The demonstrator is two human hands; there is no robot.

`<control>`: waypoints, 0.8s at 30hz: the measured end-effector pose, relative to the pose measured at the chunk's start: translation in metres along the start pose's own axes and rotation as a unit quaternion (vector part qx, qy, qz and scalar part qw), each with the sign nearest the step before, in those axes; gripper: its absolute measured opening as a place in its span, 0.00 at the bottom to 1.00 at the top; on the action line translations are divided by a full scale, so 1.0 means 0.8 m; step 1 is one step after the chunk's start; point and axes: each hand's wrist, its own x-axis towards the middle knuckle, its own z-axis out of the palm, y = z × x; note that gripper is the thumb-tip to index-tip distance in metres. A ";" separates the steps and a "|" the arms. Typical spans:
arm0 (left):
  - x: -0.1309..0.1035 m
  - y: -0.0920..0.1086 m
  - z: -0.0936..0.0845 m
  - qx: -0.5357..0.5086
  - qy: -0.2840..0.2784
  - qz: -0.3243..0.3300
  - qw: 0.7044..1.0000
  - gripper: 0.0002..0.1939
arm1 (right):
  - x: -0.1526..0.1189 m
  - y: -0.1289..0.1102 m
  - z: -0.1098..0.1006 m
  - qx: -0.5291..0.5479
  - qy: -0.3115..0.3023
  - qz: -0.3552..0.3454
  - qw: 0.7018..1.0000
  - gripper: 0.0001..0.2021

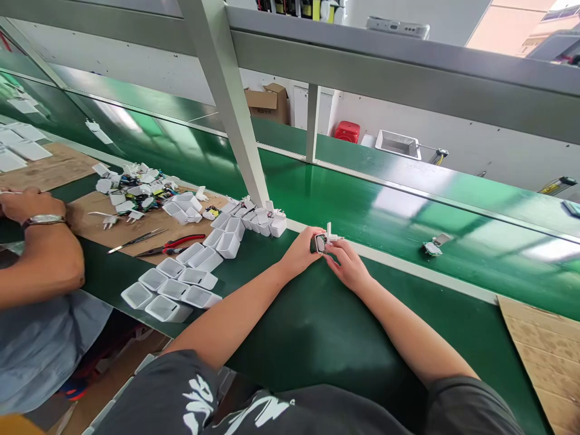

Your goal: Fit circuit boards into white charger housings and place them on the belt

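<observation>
Over a green workbench point(312, 326), the left hand point(302, 251) and right hand point(348, 264) meet, fingers of both curled closely around a small white adapter assembly point(321, 243). Open white plastic housings point(173, 289) stand to the left, near red-handled pliers point(168, 246).

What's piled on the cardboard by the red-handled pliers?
Mainly a heap of circuit boards and white parts, plus white housings and plugs. The heap hides its lower pieces and the cardboard beneath.
</observation>
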 end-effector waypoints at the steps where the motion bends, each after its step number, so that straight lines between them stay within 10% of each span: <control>1: 0.000 0.000 0.000 0.002 0.000 0.002 1.000 0.28 | 0.000 0.000 0.000 -0.002 0.001 -0.001 1.000 0.18; 24: 0.001 -0.008 0.002 -0.019 -0.003 -0.009 1.000 0.26 | 0.003 -0.001 0.002 0.036 0.051 0.026 0.998 0.18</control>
